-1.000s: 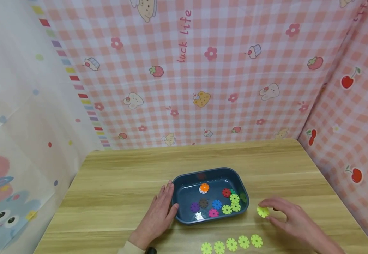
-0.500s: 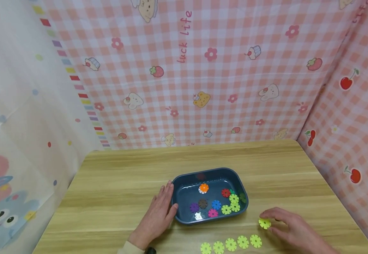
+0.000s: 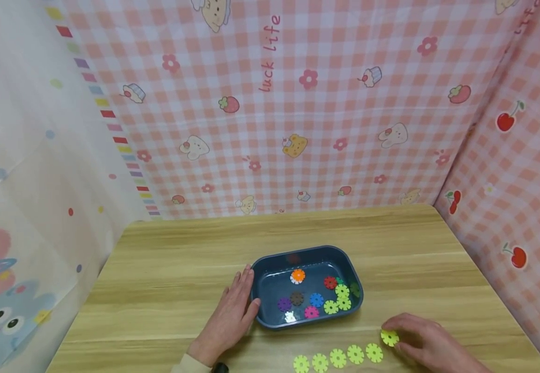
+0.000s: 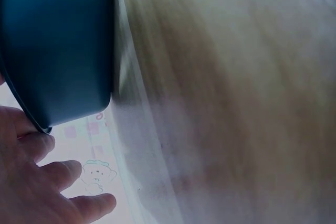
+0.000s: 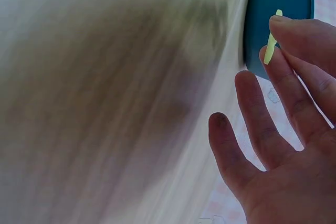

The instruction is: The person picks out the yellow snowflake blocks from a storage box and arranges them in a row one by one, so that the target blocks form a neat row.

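Observation:
My right hand (image 3: 430, 339) pinches a yellow-green snowflake disc (image 3: 390, 338) by its edge between thumb and fingertips. In the right wrist view the held disc (image 5: 272, 38) shows edge-on, the other fingers spread. On the table in front of the tray, several matching discs (image 3: 337, 358) form a row, and the held one is at its right end. My left hand (image 3: 228, 316) rests with extended fingers along the left side of a dark blue tray (image 3: 272, 285). The left wrist view shows its fingertips at the tray's rim (image 4: 44, 129).
Inside the tray lie several snowflake discs: orange (image 3: 298, 275), red (image 3: 330, 282), blue (image 3: 316, 300), purple (image 3: 284, 304), pink (image 3: 311, 312) and yellow-green (image 3: 342, 291) among them. Patterned cloth (image 3: 270, 114) walls the wooden table (image 3: 176, 269) at back and sides.
My right hand has moved toward the front of the table with the pinched disc, from beside the tray to the row's right end. The left hand stays at the tray.

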Tool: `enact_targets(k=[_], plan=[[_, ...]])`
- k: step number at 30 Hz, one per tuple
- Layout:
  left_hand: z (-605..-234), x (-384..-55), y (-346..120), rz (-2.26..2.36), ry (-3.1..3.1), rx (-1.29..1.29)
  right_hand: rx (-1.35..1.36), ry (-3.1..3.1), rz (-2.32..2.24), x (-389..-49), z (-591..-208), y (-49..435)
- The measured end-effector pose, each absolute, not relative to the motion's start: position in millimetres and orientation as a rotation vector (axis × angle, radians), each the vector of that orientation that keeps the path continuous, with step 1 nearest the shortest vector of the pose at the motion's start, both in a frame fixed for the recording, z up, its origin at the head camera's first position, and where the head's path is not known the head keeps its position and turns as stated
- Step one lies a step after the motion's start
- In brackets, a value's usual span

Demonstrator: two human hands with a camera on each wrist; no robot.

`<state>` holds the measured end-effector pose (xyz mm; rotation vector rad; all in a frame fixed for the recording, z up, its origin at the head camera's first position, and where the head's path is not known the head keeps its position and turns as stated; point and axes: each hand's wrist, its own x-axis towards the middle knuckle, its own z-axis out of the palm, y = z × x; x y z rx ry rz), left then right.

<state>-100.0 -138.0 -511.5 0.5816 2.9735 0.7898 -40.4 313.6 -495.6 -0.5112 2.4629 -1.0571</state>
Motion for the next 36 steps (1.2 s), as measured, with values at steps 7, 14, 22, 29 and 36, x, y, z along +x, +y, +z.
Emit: enact_targets(k=[7, 14, 22, 29, 36], plan=[[-510.7, -100.2, -138.5, 0.804, 2.994, 0.608, -0.544, 2.427, -1.094, -37.0, -503.7, 317.7], [-510.9, -100.3, -139.7, 0.805, 2.981, 0.583, -0.512, 2.41, -1.081, -35.8, -507.8, 319.2], [-512.2, -100.9, -140.0, 0.794, 2.979, 0.569, -0.515, 2.435, -1.049, -35.7, -514.4, 320.9], [-515.2, -100.1, -139.5, 0.8, 2.981, 0.586, -0.419, 2.353, -1.095, -35.0, -512.5, 321.1], [-514.6, -101.6, -138.1, 0.796, 2.985, 0.59, -0.523, 2.465, -1.066, -39.7, -502.4, 318.5]])
